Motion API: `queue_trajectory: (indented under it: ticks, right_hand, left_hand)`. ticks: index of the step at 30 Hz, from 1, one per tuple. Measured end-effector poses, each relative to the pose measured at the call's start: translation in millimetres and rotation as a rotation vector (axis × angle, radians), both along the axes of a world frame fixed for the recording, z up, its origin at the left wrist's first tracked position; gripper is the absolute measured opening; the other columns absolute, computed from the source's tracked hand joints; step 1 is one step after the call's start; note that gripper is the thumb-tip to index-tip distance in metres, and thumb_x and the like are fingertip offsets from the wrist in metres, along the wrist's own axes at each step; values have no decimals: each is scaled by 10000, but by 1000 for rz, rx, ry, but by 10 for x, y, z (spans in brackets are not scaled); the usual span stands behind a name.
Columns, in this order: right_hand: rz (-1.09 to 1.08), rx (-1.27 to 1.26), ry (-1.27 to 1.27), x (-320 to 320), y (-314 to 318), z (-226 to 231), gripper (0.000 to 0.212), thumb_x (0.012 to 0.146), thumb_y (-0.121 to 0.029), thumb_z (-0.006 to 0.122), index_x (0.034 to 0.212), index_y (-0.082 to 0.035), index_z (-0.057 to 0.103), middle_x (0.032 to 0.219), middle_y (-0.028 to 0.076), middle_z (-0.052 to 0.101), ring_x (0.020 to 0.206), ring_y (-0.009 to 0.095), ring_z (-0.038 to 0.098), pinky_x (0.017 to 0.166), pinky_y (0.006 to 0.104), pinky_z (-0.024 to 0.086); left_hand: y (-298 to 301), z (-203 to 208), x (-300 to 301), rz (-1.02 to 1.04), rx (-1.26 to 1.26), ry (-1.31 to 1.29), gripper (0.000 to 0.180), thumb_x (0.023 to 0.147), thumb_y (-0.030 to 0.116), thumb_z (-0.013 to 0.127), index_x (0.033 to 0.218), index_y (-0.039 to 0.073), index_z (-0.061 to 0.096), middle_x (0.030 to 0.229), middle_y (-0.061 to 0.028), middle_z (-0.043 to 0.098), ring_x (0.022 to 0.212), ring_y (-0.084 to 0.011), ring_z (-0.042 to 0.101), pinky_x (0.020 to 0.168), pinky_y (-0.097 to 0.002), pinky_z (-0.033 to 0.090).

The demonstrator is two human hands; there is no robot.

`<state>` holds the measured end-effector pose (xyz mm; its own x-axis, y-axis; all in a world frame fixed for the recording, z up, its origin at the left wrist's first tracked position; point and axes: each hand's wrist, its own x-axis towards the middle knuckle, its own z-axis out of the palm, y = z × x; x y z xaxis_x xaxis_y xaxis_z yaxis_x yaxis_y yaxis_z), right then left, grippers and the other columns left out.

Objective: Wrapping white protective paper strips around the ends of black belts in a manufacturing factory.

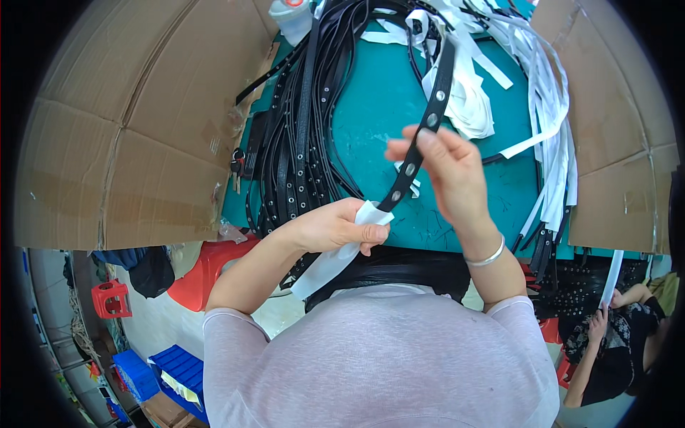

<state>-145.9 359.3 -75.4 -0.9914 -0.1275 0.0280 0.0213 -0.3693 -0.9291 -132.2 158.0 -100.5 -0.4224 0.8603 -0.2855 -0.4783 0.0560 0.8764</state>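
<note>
While I stand watching, one black strap (433, 118) with metal-ringed holes runs aslant from upper centre right of the frame down to the middle. Left hand (353, 227), centre: thumb pressed down against the fingers, pinching a white strip (330, 265) around the strap. Right hand (451, 167), right of centre: thumb over the bare strap, fingers behind it; blurred, so I cannot tell how firmly it grips.

Progress, this piece: white covers the strap at the left hand and hangs below it toward lower centre; the stretch from there to the upper end is bare black. My judgement: partly covered, bare stretch outstanding.

Progress, batch: upper left of the teal table (374, 107), a thick bundle of black straps (296, 135), mostly bare, presumably untreated. Right side, a hanging bunch of white-covered straps (556, 135), black ends showing at the bottom; these look done, or nearly. Upper centre right, loose white strips (467, 110) in a heap, apparently unused stock. Counts not possible; straps overlap. Lower right edge: a co-worker (606, 346) holds another white strip (611, 279).
</note>
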Motion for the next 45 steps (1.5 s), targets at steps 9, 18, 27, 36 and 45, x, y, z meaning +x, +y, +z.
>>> queue_trajectory:
  ticks: [9, 18, 27, 36, 45]
  right_hand:
    - [49, -33, -8, 156, -129, -80, 230, 896, -98, 531, 1028, 60, 632, 1042, 161, 643, 914, 166, 618, 838, 306, 483]
    - [128, -308, -67, 82, -109, -447, 466, 910, -219, 542, 1288, 9, 391, 1235, 137, 525, 1043, 191, 553, 883, 350, 465]
    - [-129, 230, 114, -32, 511, -13, 206, 957, -160, 453, 1115, -34, 412, 758, 105, 610, 578, 132, 589, 522, 259, 501]
    - [-384, 1226, 316, -2077, 3520, 1333, 281, 925, -213, 510, 1166, -67, 514, 759, 32, 627, 568, 82, 541, 526, 222, 453]
    - [-110, 1164, 437, -1070, 1396, -227, 275, 819, -163, 650, 1059, -31, 642, 978, 85, 663, 861, 174, 619, 754, 267, 473]
  left_hand:
    - [108, 158, -165, 122, 47, 7, 238, 870, 282, 622, 874, 54, 556, 707, 1, 524, 659, -102, 528, 634, -249, 435]
    - [317, 489, -418, 361, -92, 252, 210, 910, 215, 547, 948, 21, 617, 732, -24, 608, 689, -81, 579, 640, -226, 464]
    - [947, 473, -1513, 212, 232, 435, 517, 898, 470, 468, 1258, 99, 465, 1129, -85, 567, 1000, -170, 549, 855, -332, 426]
    - [1586, -698, -509, 132, -148, 1211, 425, 730, -30, 539, 1146, 58, 554, 1103, -119, 580, 1033, -288, 548, 883, -369, 451]
    - [575, -509, -916, -193, -421, 1781, 110, 693, 64, 611, 789, 50, 664, 988, -69, 608, 1083, -266, 498, 942, -464, 383]
